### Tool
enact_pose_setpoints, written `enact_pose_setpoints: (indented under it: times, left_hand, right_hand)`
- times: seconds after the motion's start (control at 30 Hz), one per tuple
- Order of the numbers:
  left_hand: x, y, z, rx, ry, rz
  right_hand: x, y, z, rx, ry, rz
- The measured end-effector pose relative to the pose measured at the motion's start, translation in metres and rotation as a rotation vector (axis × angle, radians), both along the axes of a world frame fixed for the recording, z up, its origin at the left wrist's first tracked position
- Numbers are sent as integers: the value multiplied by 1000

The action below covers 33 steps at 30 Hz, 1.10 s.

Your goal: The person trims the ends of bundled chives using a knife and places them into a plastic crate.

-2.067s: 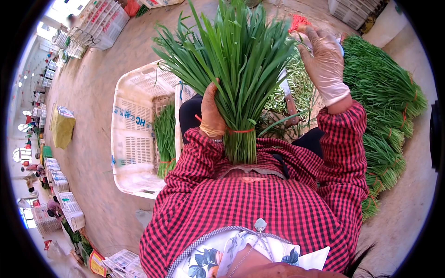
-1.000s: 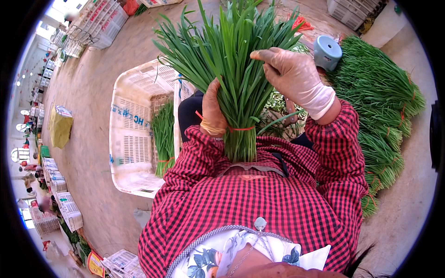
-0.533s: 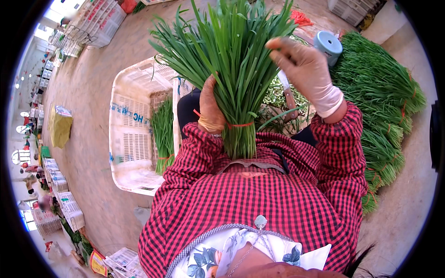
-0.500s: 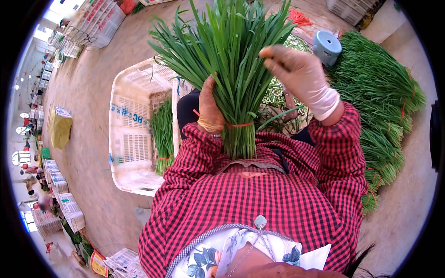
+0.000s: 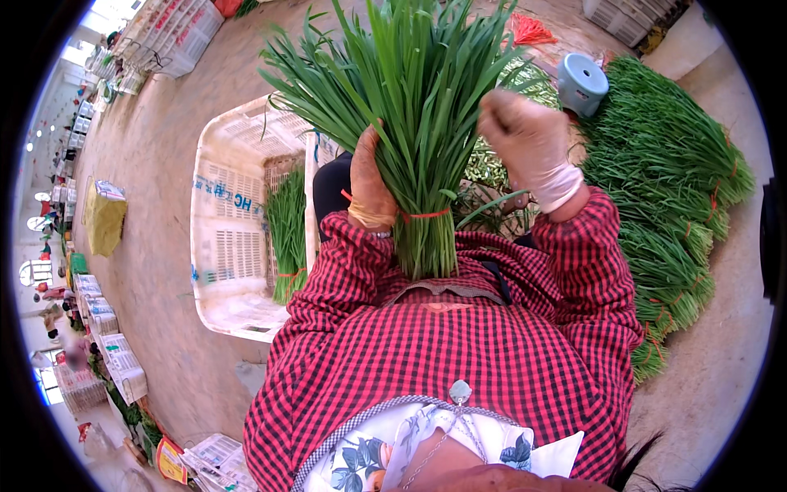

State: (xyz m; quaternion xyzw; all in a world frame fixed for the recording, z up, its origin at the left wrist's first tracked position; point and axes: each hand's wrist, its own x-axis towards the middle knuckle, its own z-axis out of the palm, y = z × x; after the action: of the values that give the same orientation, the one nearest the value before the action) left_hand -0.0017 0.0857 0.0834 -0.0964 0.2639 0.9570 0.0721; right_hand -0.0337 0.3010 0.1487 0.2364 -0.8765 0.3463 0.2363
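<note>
I see left hand [image 5: 371, 187] clasping the leafy green bundle [image 5: 422, 135] at its three o'clock, long axis twelve-to-six. Right hand [image 5: 525, 135], fingers curled, has it at nine; can't tell whether it pinches anything.

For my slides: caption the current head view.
Left hand holds a banded bunch of greens near a white crate, right hand raised alongside.

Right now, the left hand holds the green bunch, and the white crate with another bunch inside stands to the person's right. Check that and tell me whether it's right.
One thing is wrong: the white crate with another bunch inside stands to the person's left, as the head view shows. The left hand does hold the green bunch.
</note>
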Motion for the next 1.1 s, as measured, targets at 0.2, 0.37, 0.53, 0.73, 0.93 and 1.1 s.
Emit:
enact_pose_setpoints:
  times: [0.2,0.37,0.53,0.73,0.93,1.1]
  left_hand:
    - [-2,-2,-10,-68,23,13]
    - [-2,5,-4,-130,-6,89]
    - [0,-1,1,-54,18,22]
    - [-12,-13,9,-27,-32,161]
    - [-24,-34,7,-95,-16,231]
    - [-27,-25,30,-273,30,179]
  right_hand:
    - [-4,15,16,-102,-82,-75]
    - [1,-13,-1,239,148,92]
    - [-5,-8,-4,200,183,94]
    - [-10,31,-34,-248,-182,-56]
    - [-21,92,-67,-608,-377,-182]
    - [11,44,-87,-309,-1054,61]
